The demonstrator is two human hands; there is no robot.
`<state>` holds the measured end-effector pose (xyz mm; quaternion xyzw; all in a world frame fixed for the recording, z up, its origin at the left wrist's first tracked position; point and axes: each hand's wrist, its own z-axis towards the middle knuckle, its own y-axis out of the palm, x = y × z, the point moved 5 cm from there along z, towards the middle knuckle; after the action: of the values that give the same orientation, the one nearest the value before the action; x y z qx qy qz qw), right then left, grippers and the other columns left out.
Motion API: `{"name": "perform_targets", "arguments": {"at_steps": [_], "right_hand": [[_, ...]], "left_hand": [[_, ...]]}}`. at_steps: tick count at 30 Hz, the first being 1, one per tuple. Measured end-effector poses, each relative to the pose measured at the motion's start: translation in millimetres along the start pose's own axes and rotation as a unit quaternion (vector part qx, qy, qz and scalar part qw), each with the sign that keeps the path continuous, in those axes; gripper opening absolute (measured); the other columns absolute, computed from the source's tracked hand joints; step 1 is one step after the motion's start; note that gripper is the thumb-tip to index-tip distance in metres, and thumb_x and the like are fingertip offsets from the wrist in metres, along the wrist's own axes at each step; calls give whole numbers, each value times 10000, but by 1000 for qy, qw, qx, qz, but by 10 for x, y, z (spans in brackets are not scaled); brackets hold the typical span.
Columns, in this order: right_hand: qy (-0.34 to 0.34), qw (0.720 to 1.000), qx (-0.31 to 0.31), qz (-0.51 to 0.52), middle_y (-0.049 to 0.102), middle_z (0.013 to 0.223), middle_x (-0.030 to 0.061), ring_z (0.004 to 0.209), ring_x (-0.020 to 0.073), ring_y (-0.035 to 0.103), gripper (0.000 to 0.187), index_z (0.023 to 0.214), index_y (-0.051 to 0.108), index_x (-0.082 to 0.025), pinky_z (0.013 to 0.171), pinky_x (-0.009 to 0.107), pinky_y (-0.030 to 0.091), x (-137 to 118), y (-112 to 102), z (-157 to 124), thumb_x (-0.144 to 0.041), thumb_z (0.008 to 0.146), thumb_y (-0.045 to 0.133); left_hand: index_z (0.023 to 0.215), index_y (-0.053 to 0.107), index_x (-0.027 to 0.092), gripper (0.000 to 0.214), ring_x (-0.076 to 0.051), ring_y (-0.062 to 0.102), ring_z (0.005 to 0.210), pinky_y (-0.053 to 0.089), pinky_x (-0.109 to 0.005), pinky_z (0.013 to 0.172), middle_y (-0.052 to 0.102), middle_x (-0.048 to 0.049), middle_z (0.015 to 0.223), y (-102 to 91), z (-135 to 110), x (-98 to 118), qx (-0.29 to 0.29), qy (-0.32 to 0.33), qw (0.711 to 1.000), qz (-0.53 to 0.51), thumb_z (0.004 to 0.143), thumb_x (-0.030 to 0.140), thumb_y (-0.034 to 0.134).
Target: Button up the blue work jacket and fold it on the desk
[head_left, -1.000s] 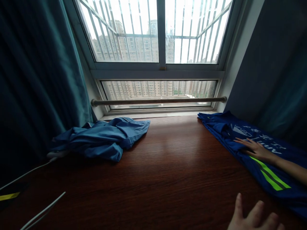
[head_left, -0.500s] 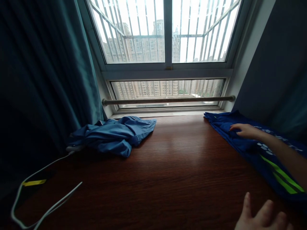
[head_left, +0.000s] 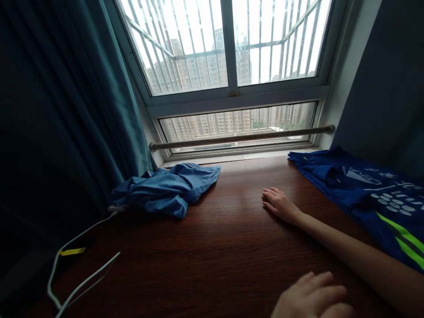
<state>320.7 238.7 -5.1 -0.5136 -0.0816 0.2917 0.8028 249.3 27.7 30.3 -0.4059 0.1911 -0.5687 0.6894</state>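
My right hand (head_left: 280,206) reaches in from the right edge over the brown wooden surface (head_left: 225,247). Its fingers are apart and hold nothing. At the bottom edge, partly cut off, my left hand (head_left: 313,297) has loosely bent fingers with nothing seen in them. To the right of both hands lies a dark blue garment (head_left: 351,176) with white print and neon-green stripes, spread out and partly hidden by the right forearm. A crumpled lighter blue garment (head_left: 165,187) lies on the left, apart from both hands.
A white cable (head_left: 84,282) with a yellow tag (head_left: 72,251) runs along the left side. A teal curtain (head_left: 109,88) hangs behind it. At the back, a rail (head_left: 238,139) crosses below the barred window (head_left: 233,90). A dark wall (head_left: 377,88) stands on the right.
My right hand has left the dark blue garment and moved left over the wood. My left hand has also shifted left. The view has tilted slightly.
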Motion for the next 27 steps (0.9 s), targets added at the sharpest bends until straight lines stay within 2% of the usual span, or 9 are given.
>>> {"name": "perform_targets", "arguments": {"at_steps": [3, 6, 9, 13, 15, 17, 21, 25, 27], "right_hand": [[-7, 1000, 12, 3, 529, 1203, 108, 1167, 280, 397, 304, 1078, 558, -149, 949, 461, 359, 7, -40, -17, -303, 833, 466], [-20, 1000, 19, 5, 551, 1172, 102, 1146, 273, 419, 266, 1033, 579, -147, 953, 447, 362, -50, -57, -21, -283, 830, 474], [-31, 999, 27, 13, 578, 1128, 97, 1118, 261, 450, 223, 979, 598, -158, 951, 428, 371, -86, -78, -28, -273, 823, 488], [-38, 999, 22, 29, 599, 1081, 91, 1086, 248, 481, 182, 910, 610, -175, 930, 412, 391, -86, -90, -30, -266, 825, 477], [-42, 998, 17, 38, 609, 1051, 86, 1052, 238, 506, 169, 883, 611, -184, 916, 404, 401, -82, -86, -22, -261, 825, 473], [-45, 998, 14, 46, 618, 1013, 80, 1016, 229, 527, 160, 876, 612, -192, 898, 395, 414, -78, -78, -12, -255, 819, 476], [-46, 997, 19, 59, 614, 996, 85, 1000, 221, 534, 181, 919, 602, -181, 891, 377, 424, -89, -87, -6, -241, 823, 461], [-52, 993, 71, 74, 484, 1223, 137, 1158, 244, 417, 526, 1275, 373, -126, 969, 396, 369, -192, -210, -32, -300, 798, 508], [-77, 990, 85, 87, 389, 1317, 142, 1235, 259, 321, 705, 1356, 232, -129, 1000, 411, 335, -288, -277, -54, -342, 764, 550]], "left_hand": [[1077, 526, 147, 333, -213, 454, 1168, 398, -321, 969, 582, -98, 1149, -649, -155, -271, -11, -69, 997, -30, 806, 340, 496], [1163, 475, 181, 340, -184, 403, 1211, 374, -327, 994, 498, -87, 1253, -1050, -287, -784, -43, -205, 978, 19, 828, 233, 447], [1188, 458, 144, 375, -218, 324, 1259, 298, -389, 1035, 397, -123, 1332, -1223, -505, -1537, -30, -301, 939, 165, 822, 227, 446], [1244, 403, 77, 523, -356, 266, 1256, 253, -551, 977, 319, -216, 1355, -1398, -922, -2607, -20, -463, 813, 353, 777, 282, 516], [1191, 450, 52, 463, -348, 377, 1179, 349, -497, 911, 439, -231, 1249, -1496, -1034, -2967, -23, -514, 778, 360, 791, 282, 488], [1072, 539, 64, 328, -298, 488, 1066, 400, -407, 864, 562, -196, 1078, -1553, -1013, -3167, -36, -524, 778, 345, 807, 234, 448], [1003, 578, 155, 267, -210, 581, 907, 432, -302, 795, 625, -107, 954, -1439, -741, -3076, -13, -479, 823, 305, 855, 212, 363], [1035, 563, 176, 257, -188, 584, 921, 435, -287, 833, 630, -72, 1000, -1039, -432, -2412, 51, -335, 929, 148, 856, 269, 404], [1085, 534, 163, 307, -193, 575, 954, 443, -294, 851, 614, -83, 1051, -868, -318, -2009, 39, -258, 964, 50, 830, 319, 462]]}}
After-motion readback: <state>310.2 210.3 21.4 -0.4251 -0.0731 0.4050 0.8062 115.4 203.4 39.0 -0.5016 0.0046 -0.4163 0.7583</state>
